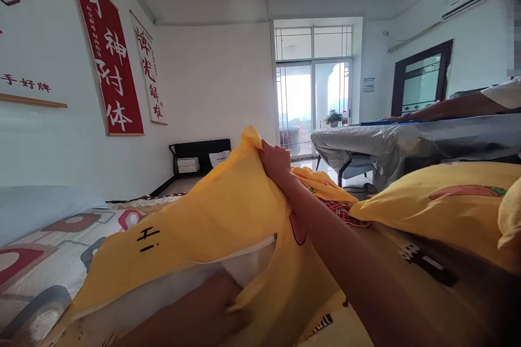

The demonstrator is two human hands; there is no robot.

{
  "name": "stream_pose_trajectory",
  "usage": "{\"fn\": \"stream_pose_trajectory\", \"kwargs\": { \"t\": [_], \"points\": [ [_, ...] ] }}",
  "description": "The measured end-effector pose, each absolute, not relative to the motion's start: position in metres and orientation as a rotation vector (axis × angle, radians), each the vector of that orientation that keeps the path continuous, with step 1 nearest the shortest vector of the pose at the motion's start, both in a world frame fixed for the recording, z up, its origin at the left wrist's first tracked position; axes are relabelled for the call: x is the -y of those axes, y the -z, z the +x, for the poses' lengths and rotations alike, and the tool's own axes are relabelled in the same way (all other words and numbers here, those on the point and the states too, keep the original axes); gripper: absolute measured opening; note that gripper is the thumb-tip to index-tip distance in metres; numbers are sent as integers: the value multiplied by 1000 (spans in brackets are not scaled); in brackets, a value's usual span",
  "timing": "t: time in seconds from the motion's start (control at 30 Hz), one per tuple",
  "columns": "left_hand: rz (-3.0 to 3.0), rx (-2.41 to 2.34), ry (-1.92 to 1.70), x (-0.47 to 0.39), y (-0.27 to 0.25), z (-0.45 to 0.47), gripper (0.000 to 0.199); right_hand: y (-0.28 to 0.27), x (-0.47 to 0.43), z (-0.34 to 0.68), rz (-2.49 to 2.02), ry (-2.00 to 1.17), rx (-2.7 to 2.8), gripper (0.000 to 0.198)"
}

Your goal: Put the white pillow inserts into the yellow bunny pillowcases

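A yellow pillowcase (211, 206) with "Hi" printed on it is stretched up in front of me, and a white pillow (163, 287) shows through its long open side. My right hand (275, 161) is closed around the raised top corner of the case. Lower down, my left hand (222, 301) is at the opening, against the white pillow. Its fingers are closed on the yellow edge of the opening, though they are dark and slightly blurred. Cloth hides what lies inside the raised corner.
A plump yellow pillow (448, 190) with a carrot print lies at right. Patterned bedding (44, 260) spreads at left. Beyond stands a plastic-covered table (366, 138), where another person's arm (448, 107) rests, with a chair (358, 165) beneath. A white box (188, 165) sits by the far wall.
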State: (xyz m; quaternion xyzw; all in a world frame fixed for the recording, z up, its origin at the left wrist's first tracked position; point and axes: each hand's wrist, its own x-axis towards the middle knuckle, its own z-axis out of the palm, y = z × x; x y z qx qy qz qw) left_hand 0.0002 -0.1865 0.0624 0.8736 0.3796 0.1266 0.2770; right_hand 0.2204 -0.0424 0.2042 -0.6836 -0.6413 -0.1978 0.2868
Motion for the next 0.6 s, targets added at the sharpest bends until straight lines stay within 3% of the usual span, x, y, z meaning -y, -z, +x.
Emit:
{"fn": "stream_pose_trajectory", "kwargs": {
  "t": [0.13, 0.23, 0.3, 0.37, 0.47, 0.6],
  "points": [
    [2276, -1041, -409, 188, -69, -1, 26, -194, 62, 199, -1747, 527, 1961, 44],
    [2270, -1044, -221, 193, -55, 0, 34, -157, 90, 192, -1697, 539, 2087, 59],
    [2314, -1115, -106, 193, -46, 3, 52, -122, 114, 192, -1510, 440, 2354, 48],
    [2343, -1133, -73, 189, -42, 6, 63, -88, 134, 196, -1199, 96, 2761, 30],
    [2351, -999, -92, 181, -45, 9, 62, -49, 153, 210, -1093, -122, 2962, 30],
    [2447, -920, -13, 171, -54, 9, 45, -29, 170, 235, -1155, 165, 2959, 24]
  ]
}}
